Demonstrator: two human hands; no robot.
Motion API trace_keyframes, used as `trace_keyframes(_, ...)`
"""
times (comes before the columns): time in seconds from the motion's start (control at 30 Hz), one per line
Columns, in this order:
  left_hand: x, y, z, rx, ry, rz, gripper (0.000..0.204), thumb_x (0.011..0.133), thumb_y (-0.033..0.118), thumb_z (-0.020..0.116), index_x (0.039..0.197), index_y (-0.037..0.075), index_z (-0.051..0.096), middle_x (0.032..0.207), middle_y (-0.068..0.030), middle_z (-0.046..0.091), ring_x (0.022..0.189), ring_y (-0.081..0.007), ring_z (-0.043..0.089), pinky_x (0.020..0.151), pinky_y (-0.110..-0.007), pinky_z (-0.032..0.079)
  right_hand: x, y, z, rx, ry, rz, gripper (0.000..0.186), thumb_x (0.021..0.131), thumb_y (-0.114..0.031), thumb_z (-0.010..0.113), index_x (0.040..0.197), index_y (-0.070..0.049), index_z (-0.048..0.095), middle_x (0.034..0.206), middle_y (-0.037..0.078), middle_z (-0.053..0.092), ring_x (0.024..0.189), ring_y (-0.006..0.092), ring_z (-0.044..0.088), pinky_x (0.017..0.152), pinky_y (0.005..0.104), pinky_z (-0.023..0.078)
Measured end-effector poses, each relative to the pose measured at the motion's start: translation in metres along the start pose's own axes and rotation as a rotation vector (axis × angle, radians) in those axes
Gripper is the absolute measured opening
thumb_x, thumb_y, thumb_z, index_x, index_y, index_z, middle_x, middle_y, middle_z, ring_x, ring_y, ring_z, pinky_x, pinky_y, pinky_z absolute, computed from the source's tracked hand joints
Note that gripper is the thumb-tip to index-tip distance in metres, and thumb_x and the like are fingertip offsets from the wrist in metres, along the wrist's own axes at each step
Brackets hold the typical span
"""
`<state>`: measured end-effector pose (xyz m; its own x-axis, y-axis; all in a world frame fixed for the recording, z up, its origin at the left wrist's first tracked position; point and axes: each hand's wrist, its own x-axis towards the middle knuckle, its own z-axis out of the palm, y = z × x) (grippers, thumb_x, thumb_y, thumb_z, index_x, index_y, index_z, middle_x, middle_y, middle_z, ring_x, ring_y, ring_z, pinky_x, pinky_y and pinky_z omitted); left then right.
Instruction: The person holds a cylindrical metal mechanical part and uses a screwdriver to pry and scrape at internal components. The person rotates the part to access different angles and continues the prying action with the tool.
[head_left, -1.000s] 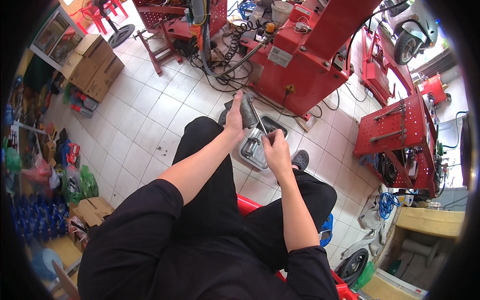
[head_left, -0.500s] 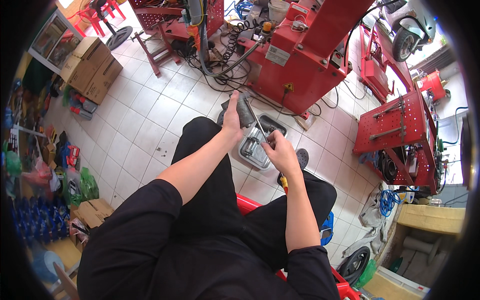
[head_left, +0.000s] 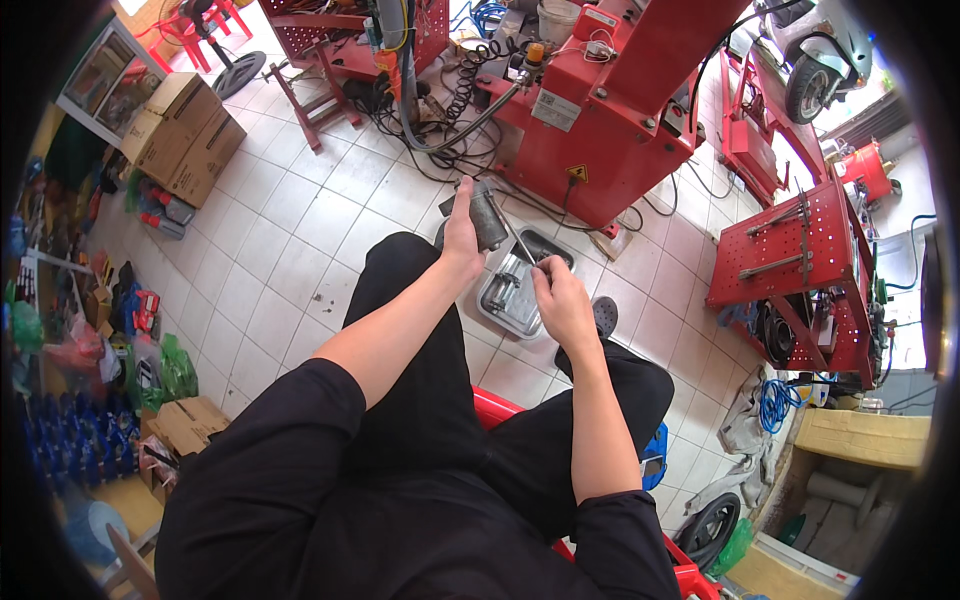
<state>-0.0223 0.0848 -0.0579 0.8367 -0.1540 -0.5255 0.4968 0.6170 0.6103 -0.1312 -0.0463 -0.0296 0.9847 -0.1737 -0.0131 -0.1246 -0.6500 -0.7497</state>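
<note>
My left hand (head_left: 460,238) is closed on a grey cylindrical metal part (head_left: 487,220), thumb along its near side, above the floor. A long, thin-shafted metal tool (head_left: 522,246) slants up from my right hand (head_left: 562,300), whose fingers are pinched round it. The shaft's far end lies against or beside the right side of the metal part; contact cannot be made out. The tool's handle is hidden by my hand and forearm. Below both hands, a silver metal tray (head_left: 513,322) rests on the tiles with dark metal pieces in it.
Ahead stands a large red machine (head_left: 590,150), with black cables (head_left: 450,160) on the floor before it. A red perforated cart (head_left: 775,250) is at the right. Cardboard boxes (head_left: 185,140) are stacked at the far left. A grey clog (head_left: 604,316) shows beside the tray.
My right hand has shifted slightly, and the tool's yellow handle end, seen earlier below my wrist, is out of sight. The metal part has turned a little in my left hand.
</note>
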Motion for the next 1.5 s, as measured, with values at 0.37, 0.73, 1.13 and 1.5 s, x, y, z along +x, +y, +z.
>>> trace_keyframes(0.37,0.000,-0.002,-0.001,0.012,-0.065,0.003,0.043,0.078,0.062,0.055,0.089,0.021,0.056,0.078,0.0040,0.056,0.072,-0.0104,0.052,0.070,-0.029,0.038,0.000,-0.002,0.004,0.129,0.087,0.053,0.019,0.085,-0.015,0.057,0.091,0.003,0.052,0.074,0.022,0.062,0.071,0.0369,0.061,0.066,0.0404,0.046)
trace_keyframes(0.73,0.003,-0.003,-0.005,0.003,-0.115,0.032,0.045,0.077,0.062,0.057,0.092,0.020,0.057,0.076,0.0039,0.055,0.069,-0.0099,0.053,0.062,-0.027,0.041,-0.002,-0.017,0.001,0.134,0.048,0.098,0.020,0.087,-0.016,0.055,0.088,0.004,0.053,0.074,0.024,0.061,0.074,0.0405,0.060,0.066,0.0425,0.045)
trace_keyframes(1.13,0.005,-0.005,-0.006,-0.034,-0.131,0.054,0.042,0.080,0.058,0.057,0.090,0.017,0.056,0.073,0.0029,0.055,0.064,-0.0108,0.055,0.057,-0.027,0.043,0.000,-0.019,0.001,0.115,0.030,0.121,0.022,0.085,-0.017,0.058,0.092,0.003,0.051,0.074,0.022,0.061,0.074,0.0409,0.060,0.065,0.0437,0.045)
trace_keyframes(1.5,0.008,-0.007,-0.007,-0.048,-0.169,0.071,0.042,0.082,0.057,0.055,0.090,0.015,0.056,0.069,0.0008,0.055,0.059,-0.0127,0.056,0.054,-0.027,0.045,0.000,-0.012,0.007,-0.113,0.113,0.013,0.020,0.087,-0.019,0.054,0.093,-0.001,0.052,0.078,0.023,0.062,0.077,0.0416,0.060,0.067,0.0459,0.046)
